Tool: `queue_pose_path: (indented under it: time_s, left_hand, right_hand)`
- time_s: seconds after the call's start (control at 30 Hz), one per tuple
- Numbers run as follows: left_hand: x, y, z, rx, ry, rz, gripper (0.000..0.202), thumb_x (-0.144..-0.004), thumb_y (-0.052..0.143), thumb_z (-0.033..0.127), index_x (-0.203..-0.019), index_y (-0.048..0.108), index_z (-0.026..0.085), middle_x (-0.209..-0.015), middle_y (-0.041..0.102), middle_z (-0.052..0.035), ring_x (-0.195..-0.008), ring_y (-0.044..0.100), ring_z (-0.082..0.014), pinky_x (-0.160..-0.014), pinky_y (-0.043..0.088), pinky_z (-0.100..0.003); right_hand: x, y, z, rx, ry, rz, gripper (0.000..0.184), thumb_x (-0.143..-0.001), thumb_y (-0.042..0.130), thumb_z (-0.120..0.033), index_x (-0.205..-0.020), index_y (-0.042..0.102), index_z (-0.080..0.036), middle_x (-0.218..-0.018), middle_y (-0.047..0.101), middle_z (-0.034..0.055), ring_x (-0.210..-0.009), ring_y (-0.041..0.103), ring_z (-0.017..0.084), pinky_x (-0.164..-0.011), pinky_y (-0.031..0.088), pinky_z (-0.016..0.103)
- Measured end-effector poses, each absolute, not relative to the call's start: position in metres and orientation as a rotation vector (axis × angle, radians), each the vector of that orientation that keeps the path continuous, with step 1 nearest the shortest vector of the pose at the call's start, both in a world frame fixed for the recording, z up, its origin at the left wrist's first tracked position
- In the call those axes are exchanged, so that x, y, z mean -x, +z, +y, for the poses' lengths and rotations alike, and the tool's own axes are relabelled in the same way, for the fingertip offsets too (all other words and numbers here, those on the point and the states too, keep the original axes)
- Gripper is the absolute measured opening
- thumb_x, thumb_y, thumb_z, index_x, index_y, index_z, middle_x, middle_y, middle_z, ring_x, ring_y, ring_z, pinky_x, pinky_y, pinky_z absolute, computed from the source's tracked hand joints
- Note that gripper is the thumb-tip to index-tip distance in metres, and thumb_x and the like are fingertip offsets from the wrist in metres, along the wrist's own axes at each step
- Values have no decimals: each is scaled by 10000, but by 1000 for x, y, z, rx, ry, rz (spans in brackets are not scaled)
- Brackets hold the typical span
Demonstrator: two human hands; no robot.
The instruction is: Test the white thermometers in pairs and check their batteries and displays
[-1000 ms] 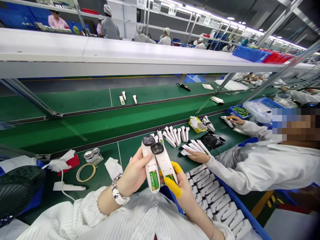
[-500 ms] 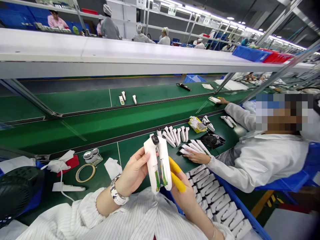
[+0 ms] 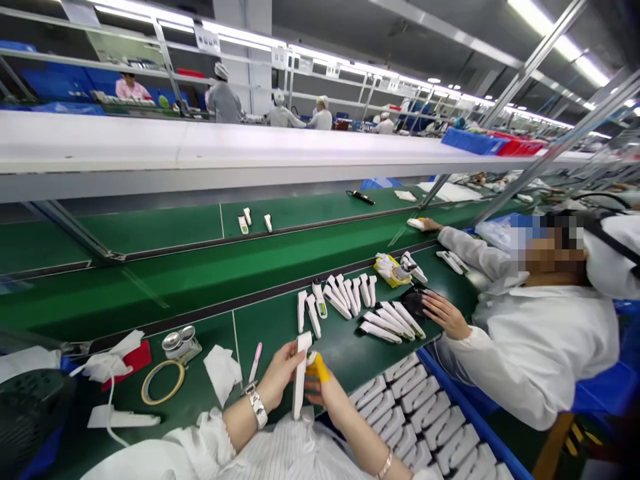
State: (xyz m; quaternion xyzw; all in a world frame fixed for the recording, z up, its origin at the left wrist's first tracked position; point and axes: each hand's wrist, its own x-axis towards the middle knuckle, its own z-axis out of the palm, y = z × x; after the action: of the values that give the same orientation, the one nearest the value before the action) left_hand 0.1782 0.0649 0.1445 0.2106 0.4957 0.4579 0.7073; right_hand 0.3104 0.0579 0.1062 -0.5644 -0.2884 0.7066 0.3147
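From where I stand, the white handset [image 3: 301, 380] is up off the green bench [image 3: 267, 317], to the left of the blue bin [image 3: 467, 400] and near the striped front of the person's clothes. The left hand [image 3: 283, 367] pinches it, thumb near side, fingers behind. The right hand [image 3: 324, 387] is curled in close, its yellow finger covers [image 3: 320, 368] beside the upper part; whether it grips this piece or another behind it, I cannot tell.

I'd guess it is light and stiff, a plastic shell that could slip a little against bare skin and might crack or scuff if dropped. The long straight body looks the best place to hold, just below the bent head.

More of the same shape, smooth and slim, lie nested in rows inside the bin. Just beyond the bin, a fan of handsets [image 3: 393, 322] rests on the bench; farther beyond and leftward stands a row of paler backs [image 3: 343, 297]. Well left of the bin are a crumpled, soft tissue [image 3: 223, 373] and a flat tan ring of tape [image 3: 163, 382].
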Motion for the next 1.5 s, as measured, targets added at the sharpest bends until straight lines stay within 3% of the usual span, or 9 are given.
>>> queue_pose_path:
  time_s: [0.1,0.2,0.3,0.43,0.57,0.77,0.97,1.1,1.5]
  left_hand:
    - [-178,130,62,-463,987,1150,403,-619,720,416,-929,626,177,-921,661,-76,-887,609,-247,-779,444,-367]
    - [-180,115,62,-481,978,1145,471,-589,723,478,-948,626,188,-945,655,-93,-966,590,-291,-808,442,-388]
    - [-182,100,65,-571,977,1115,556,-540,741,523,-949,629,162,-918,656,-116,-987,581,-319,-851,426,-394]
    - [-183,98,68,-586,961,1075,577,-506,767,513,-938,626,157,-895,661,-114,-965,595,-310,-883,420,-389]
    - [-176,133,71,-496,1011,1048,443,-633,720,414,-991,598,185,-983,655,-91,-948,612,-269,-825,456,-378]
    - [-149,201,92,-529,1119,920,426,-757,647,302,-1142,506,184,-1186,577,-121,-1030,589,-219,-819,481,-312]
    - [-155,221,91,-508,1064,835,411,-775,634,268,-1148,482,185,-1153,584,-117,-1001,593,-221,-766,540,-344]
    - [-165,220,90,-532,1045,795,369,-795,605,259,-1130,468,188,-1135,562,-115,-995,573,-246,-661,575,-400]
    - [-195,219,92,-534,961,740,361,-821,573,273,-1157,461,201,-1182,537,-113,-964,582,-221,-691,584,-429]
  right_hand:
    - [-312,80,56,1542,1882,-637,514,-631,634,-563,-947,598,-160,-890,690,86,-690,656,160,-501,440,189]
    - [-309,53,63,1589,1945,-373,416,-685,583,-555,-749,619,-145,-655,677,64,-517,611,110,-405,367,140]
    - [-301,37,70,1466,1994,-206,345,-633,650,-501,-623,590,-162,-559,649,47,-437,576,115,-356,348,159]
    - [-297,47,73,1298,1967,-146,308,-511,742,-420,-646,586,-191,-591,663,31,-613,661,203,-480,485,240]
    - [-306,85,74,1257,1879,-296,382,-520,765,-371,-787,561,-190,-728,698,37,-758,678,220,-608,513,257]
    - [-322,149,78,1087,1780,-512,703,-565,804,-355,-1173,481,-211,-1061,660,109,-894,658,259,-646,509,299]
    - [-323,192,67,925,1862,-654,524,-674,752,-295,-1151,557,-206,-1174,608,96,-990,614,243,-846,479,352]
    - [-326,198,61,864,1882,-757,526,-718,716,-302,-1199,522,-213,-1199,585,97,-1015,593,254,-827,481,361]
    - [-355,200,50,825,1808,-730,480,-745,693,-270,-1188,514,-223,-1209,567,94,-1012,595,245,-781,484,333]
